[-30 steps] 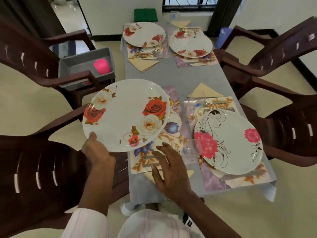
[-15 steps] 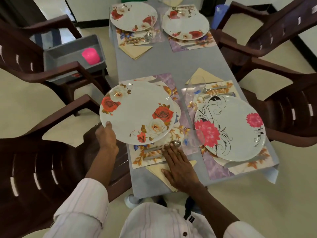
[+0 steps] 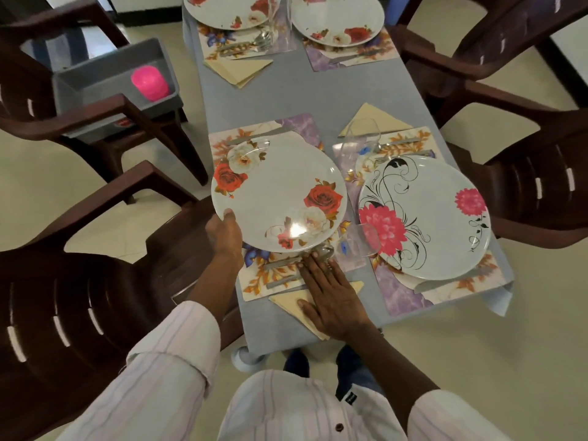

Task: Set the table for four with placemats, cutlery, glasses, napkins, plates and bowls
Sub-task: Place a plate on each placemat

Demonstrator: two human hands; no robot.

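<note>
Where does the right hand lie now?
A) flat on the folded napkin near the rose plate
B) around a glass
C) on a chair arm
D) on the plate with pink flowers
A: the right hand lies flat on the napkin, reaching up to the cutlery.

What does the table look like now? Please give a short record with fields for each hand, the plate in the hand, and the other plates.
left hand: grips the near rim of the rose plate
rose plate: over the near left placemat; unclear whether it rests there
right hand: flat on the napkin, fingertips by the spoon
near right place: pink-flower plate lies on its placemat
far places: far left plate and far right plate are set
</note>
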